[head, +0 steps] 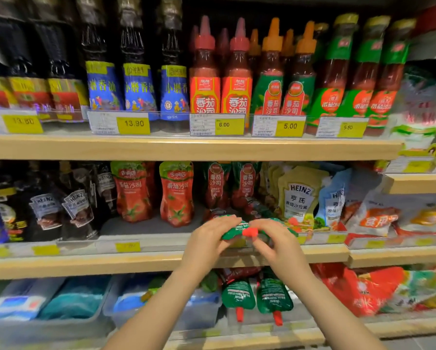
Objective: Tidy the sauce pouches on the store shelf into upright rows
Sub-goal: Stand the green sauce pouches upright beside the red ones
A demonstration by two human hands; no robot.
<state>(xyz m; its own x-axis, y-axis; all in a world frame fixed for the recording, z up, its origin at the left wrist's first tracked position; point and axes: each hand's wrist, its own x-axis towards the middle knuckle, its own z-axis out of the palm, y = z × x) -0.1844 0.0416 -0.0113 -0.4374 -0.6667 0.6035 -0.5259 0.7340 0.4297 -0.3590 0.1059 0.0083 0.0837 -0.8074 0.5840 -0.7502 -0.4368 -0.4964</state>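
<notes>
Up front, green red-capped pouch between left hand and right hand.

On the middle shelf, a pouch is held between the left hand and the right hand at the front edge. Behind it, two upright pouches are stood. Left of these, two more standing pouches are placed; right of them, salad-dressing pouches are leaned.
</notes>
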